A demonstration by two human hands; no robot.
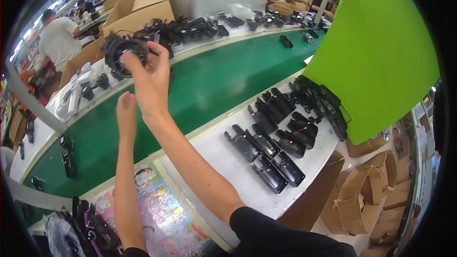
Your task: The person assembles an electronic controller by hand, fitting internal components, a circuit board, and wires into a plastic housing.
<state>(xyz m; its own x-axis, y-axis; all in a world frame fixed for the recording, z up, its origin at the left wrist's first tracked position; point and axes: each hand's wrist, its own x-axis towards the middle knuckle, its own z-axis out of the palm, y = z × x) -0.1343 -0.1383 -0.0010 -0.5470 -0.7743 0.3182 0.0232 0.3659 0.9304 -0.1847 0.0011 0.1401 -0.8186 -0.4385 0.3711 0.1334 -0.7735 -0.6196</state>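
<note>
At the far side of the green conveyor belt [200,95], my right hand [154,78] grips a round black plastic part [116,57]. This part is ring-like with a dark hollow middle. My thumb lies across its face and the fingers curl behind its right edge. Below it, over the belt, my left hand [126,109] is raised with the fingers pointing up, slightly blurred. Nothing shows in that hand, and it is apart from the black part. Several black elongated plastic housings [245,143], some with thin red wires, lie in rows on the white tabletop [219,162] to the right.
Beyond the belt, a white ledge holds black parts [190,28] and white parts [74,97]. Open cardboard boxes [147,7] stand behind it. A bright green panel [381,52] rises at right above more cardboard [357,204]. Black housings [69,162] rest on the belt's left end.
</note>
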